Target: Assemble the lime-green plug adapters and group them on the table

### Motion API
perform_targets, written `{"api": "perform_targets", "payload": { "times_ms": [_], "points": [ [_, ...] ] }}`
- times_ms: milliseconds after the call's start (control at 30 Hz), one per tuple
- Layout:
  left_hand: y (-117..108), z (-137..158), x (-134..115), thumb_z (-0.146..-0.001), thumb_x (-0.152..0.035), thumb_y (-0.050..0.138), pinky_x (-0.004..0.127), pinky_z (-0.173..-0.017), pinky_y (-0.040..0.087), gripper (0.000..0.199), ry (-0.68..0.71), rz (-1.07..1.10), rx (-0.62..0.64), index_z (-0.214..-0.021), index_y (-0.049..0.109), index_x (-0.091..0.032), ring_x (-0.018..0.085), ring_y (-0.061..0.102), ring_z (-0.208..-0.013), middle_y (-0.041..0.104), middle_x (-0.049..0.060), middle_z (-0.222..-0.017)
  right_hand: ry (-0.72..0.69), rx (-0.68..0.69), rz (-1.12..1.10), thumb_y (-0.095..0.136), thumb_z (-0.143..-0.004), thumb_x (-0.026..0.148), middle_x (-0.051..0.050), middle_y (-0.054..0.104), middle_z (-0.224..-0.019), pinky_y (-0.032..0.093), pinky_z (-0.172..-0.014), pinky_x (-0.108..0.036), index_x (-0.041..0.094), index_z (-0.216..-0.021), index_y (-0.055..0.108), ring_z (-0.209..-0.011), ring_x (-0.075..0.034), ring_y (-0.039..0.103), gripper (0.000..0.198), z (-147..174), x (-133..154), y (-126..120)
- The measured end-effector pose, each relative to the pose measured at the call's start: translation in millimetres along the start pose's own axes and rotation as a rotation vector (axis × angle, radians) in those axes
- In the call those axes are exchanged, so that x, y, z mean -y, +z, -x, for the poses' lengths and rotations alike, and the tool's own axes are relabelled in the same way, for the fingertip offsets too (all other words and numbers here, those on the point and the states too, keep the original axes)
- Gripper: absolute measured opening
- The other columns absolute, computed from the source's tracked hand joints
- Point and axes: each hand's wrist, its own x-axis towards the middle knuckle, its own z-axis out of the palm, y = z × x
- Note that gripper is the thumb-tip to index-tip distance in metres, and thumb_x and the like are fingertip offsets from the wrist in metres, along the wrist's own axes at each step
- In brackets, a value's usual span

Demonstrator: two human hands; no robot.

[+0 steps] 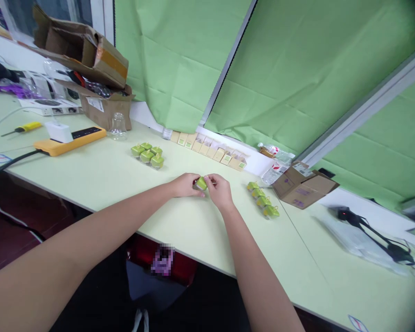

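Note:
Over the middle of the table, my left hand (185,185) grips a small green-lidded container (201,183) from its left side, thumb and fingers around it. My right hand (220,189) pinches at the container's right upper side; its fingertips partly hide what they touch there. A cluster of several similar containers (146,156), with green tops, small loops and clear lower parts, stands to the left beyond my left hand. To the right of my right hand, several more containers (263,201) form a slanting row.
Small tan cardboard boxes (212,150) line the table's back edge. At the left are a yellow power strip (74,142), a yellow-handled screwdriver (27,127), a clear jar (118,127) and stacked cartons (105,108). A cardboard box (302,186) and a black strapped device (373,237) lie right.

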Motion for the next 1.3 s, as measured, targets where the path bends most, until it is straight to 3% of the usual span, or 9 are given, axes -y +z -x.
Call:
{"api": "perform_targets", "payload": {
  "times_ms": [300, 467, 600, 900, 1100, 1300],
  "points": [
    [-2.5, 2.7, -2.3, -0.062, -0.051, 0.078, 0.026, -0.06, 0.036, 0.045, -0.014, 0.066, 0.048, -0.089, 0.065, -0.017, 0.015, 0.05, -0.067, 0.059, -0.001, -0.074, 0.005, 0.037, -0.076, 0.067, -0.081, 0.037, -0.003, 0.069, -0.082, 0.048, -0.074, -0.029, 0.026, -0.077, 0.072, -0.075, -0.018, 0.059, 0.013, 1.9, -0.2, 2.3],
    [-2.0, 3.2, -3.4, -0.062, -0.048, 0.078, 0.026, -0.06, 0.036, 0.043, -0.006, 0.068, 0.043, -0.089, 0.065, -0.018, 0.015, 0.05, -0.068, 0.059, 0.0, -0.076, -0.031, 0.097, -0.002, 0.063, -0.084, 0.036, -0.003, 0.069, -0.083, 0.048, -0.074, -0.029, 0.026, -0.08, 0.073, -0.076, -0.017, 0.059, 0.014, 2.7, -2.6, 3.6],
    [-2.1, 4.2, -2.7, -0.07, -0.048, 0.072, 0.025, -0.058, 0.035, 0.036, -0.016, 0.119, 0.043, -0.087, 0.064, -0.018, 0.013, 0.046, -0.065, 0.055, -0.001, -0.073, -0.033, 0.104, 0.006, 0.061, -0.084, 0.04, -0.003, 0.069, -0.084, 0.049, -0.069, -0.028, 0.026, -0.081, 0.071, -0.078, -0.017, 0.061, 0.017, 1.4, -7.1, 4.2],
    [-4.7, 0.0, 1.4, -0.074, -0.041, 0.066, 0.024, -0.061, 0.037, 0.031, -0.019, 0.217, 0.101, -0.09, 0.067, -0.015, 0.012, 0.046, -0.065, 0.052, -0.002, -0.071, 0.091, 0.174, -0.059, 0.063, -0.081, 0.044, 0.0, 0.07, -0.087, 0.05, -0.07, -0.026, 0.023, -0.083, 0.067, -0.075, -0.015, 0.065, 0.022, -1.8, -13.9, 3.0],
    [-2.4, 0.8, -0.6, -0.073, -0.039, 0.068, 0.024, -0.059, 0.036, 0.027, -0.03, 0.202, 0.061, -0.086, 0.067, -0.015, 0.012, 0.045, -0.064, 0.051, -0.002, -0.069, 0.141, 0.23, -0.104, 0.063, -0.08, 0.046, -0.002, 0.069, -0.09, 0.05, -0.071, -0.027, 0.02, -0.086, 0.065, -0.076, -0.015, 0.064, 0.026, -3.0, -14.2, 0.6],
    [-0.4, 0.8, 0.7, -0.079, -0.042, 0.064, 0.026, -0.07, 0.044, 0.035, -0.019, 0.337, 0.101, -0.099, 0.069, -0.014, 0.015, 0.055, -0.075, 0.064, 0.002, -0.083, 0.124, 0.242, -0.103, 0.062, -0.082, 0.045, -0.001, 0.068, -0.086, 0.051, -0.071, -0.027, 0.021, -0.086, 0.065, -0.076, -0.015, 0.065, 0.025, -3.6, -17.1, 1.6]
  ]
}}
